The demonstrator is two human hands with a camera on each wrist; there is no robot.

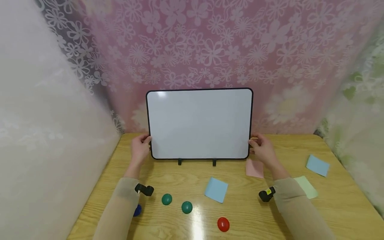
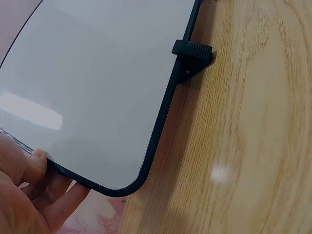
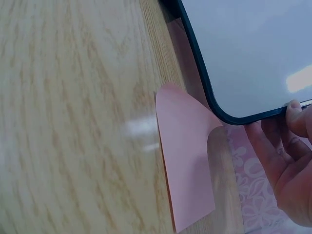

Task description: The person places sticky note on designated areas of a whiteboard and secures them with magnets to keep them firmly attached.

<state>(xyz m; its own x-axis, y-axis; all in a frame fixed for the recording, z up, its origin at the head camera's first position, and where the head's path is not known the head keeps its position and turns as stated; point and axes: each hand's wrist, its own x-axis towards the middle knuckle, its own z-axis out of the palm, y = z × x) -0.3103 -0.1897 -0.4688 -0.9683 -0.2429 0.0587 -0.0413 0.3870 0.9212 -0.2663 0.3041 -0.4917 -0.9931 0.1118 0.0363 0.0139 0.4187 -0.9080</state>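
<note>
A whiteboard point(image 1: 200, 123) with a black frame stands upright on two small black feet point(image 1: 214, 162) near the back of the wooden table. At its lower left side my left hand point(image 1: 140, 148) grips the frame, thumb on the front and fingers behind. My right hand point(image 1: 264, 150) holds the opposite edge in the same way. The left wrist view shows one black foot point(image 2: 192, 58) under the frame and the left thumb point(image 2: 36, 165) on the rim. Close by the right hand, a pink sticky note point(image 3: 185, 156) lies beside the board's lower corner, its edge curling up.
Blue sticky notes point(image 1: 216, 190) and a green one point(image 1: 306, 186) lie on the table point(image 1: 168, 176). Two green round magnets point(image 1: 187, 207), a red one point(image 1: 223, 224) and a blue one point(image 1: 137, 210), partly behind the left sleeve, sit nearer. A flowered pink curtain point(image 1: 192, 43) hangs behind.
</note>
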